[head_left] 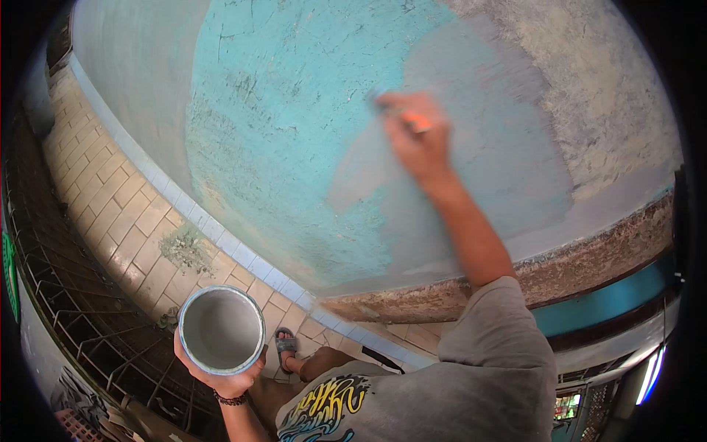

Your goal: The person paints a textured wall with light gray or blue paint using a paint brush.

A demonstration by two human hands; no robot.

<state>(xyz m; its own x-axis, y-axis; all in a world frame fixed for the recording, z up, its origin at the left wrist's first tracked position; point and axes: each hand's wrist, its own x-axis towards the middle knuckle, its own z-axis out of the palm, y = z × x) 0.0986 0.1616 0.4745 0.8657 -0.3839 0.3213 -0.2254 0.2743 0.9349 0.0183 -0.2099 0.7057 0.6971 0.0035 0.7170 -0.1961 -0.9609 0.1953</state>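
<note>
My left hand [237, 382] is wrapped round a round pot [222, 370] from below and the side. The pot is held upright, and its inside looks grey with grey paint smeared on the rim. Up against the wall [280, 110], my right hand [418, 144] grips a paintbrush [417, 120] with an orange handle. Motion smears both the hand and the brush, and the dark brush end points left at the turquoise surface. Around my right forearm a grey coat [493, 140] covers part of the turquoise. The bristles do not show clearly.
Rough bare plaster [596, 81] lies right of the grey coat. A brown ledge [574, 269] runs along the wall's lower right. Cream floor tiles [110, 184] edge the wall, with a dusty grey patch [188, 249] on them. A dark metal railing [74, 324] bends along the left.
</note>
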